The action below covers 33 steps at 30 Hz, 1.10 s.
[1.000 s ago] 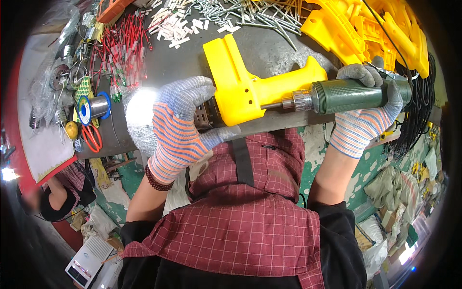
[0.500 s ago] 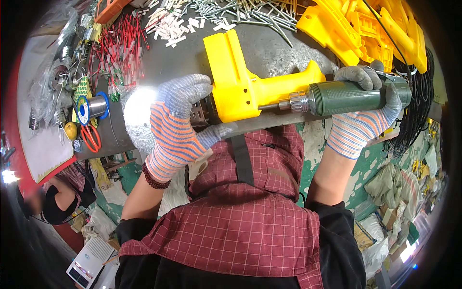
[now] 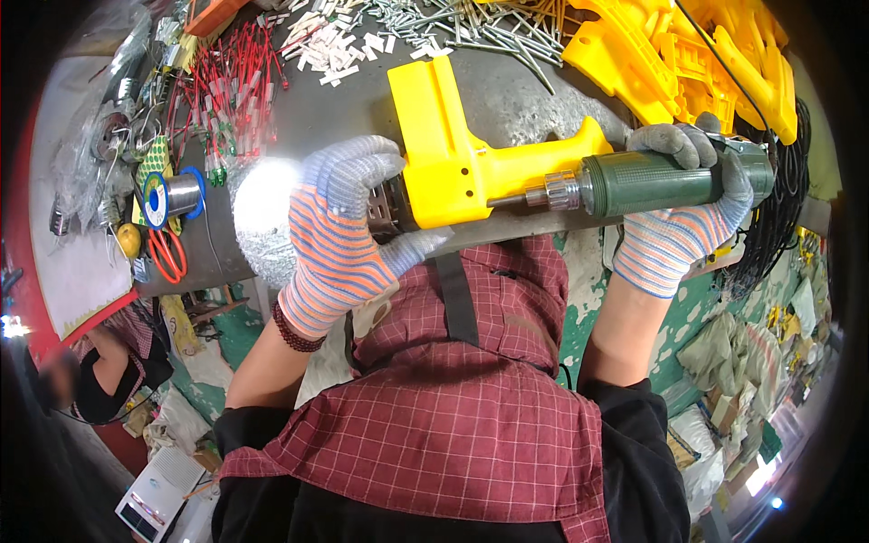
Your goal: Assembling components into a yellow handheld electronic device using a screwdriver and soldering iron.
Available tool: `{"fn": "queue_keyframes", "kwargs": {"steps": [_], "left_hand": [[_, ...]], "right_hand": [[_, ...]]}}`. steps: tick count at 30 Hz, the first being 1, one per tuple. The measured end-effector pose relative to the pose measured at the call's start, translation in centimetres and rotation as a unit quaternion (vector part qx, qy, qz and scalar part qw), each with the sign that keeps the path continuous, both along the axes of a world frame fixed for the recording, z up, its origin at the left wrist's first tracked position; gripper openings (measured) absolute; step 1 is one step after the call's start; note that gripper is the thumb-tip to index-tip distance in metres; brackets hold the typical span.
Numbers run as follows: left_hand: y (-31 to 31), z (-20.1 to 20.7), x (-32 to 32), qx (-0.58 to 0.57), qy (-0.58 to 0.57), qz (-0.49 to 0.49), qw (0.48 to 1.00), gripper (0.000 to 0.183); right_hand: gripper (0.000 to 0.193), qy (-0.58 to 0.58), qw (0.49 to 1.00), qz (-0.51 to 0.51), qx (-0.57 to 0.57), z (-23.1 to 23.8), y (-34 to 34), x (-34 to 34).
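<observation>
My left hand (image 3: 339, 226), in a striped glove with grey fingers, is closed around the left end of a yellow pistol-shaped plastic tool housing (image 3: 439, 136). A dark slotted metal part (image 3: 385, 210) shows between its thumb and fingers, at the housing's end. My right hand (image 3: 688, 217), gloved alike, is wrapped round a green electric screwdriver (image 3: 643, 184) that lies level. The driver's metal chuck (image 3: 561, 191) and bit point left, and the bit tip meets the right side of the housing below the handle. Whether it sits in a screw is hidden.
Loose screws (image 3: 471, 27), white tubes (image 3: 330, 45) and red wires (image 3: 231, 86) lie along the table's back. Several yellow housings (image 3: 625, 68) are piled at back right, beside black cables (image 3: 797, 181). A solder spool (image 3: 181, 197) and orange-handled tool (image 3: 167, 256) are at left.
The view has shifted slightly. Both hands keep their grip, and the bit stays against the housing.
</observation>
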<state>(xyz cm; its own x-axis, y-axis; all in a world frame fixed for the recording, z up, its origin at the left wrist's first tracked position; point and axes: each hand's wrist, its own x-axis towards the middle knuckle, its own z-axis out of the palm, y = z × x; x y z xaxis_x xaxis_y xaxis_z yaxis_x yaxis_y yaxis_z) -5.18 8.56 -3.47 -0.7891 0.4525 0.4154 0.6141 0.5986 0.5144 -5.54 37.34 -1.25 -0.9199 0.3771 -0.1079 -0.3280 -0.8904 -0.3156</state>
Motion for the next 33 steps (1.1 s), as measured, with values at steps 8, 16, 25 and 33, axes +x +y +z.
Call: {"fn": "queue_keyframes", "kwargs": {"steps": [8, 16, 25, 33], "left_hand": [[0.0, 0.5, 0.1, -0.011, -0.028, 0.016, 0.999, 0.069], [-0.1, 0.6, 0.3, -0.020, -0.023, 0.027, 0.999, 0.072], [-0.7, 1.4, 0.2, -0.129, 0.000, 0.050, 0.990, 0.082], [-0.7, 1.2, 0.1, -0.119, -0.008, 0.050, 0.992, 0.081]], "right_hand": [[0.030, 0.016, 0.999, 0.019, 0.022, -0.2, 0.3, -0.4], [0.047, -0.010, 1.000, 0.016, 0.010, 1.0, -0.3, -0.3], [0.048, 0.054, 0.998, 0.012, 0.037, 1.6, 2.3, -2.3], [0.061, 0.010, 0.997, -0.027, 0.073, 0.8, 1.4, -3.7]]}}
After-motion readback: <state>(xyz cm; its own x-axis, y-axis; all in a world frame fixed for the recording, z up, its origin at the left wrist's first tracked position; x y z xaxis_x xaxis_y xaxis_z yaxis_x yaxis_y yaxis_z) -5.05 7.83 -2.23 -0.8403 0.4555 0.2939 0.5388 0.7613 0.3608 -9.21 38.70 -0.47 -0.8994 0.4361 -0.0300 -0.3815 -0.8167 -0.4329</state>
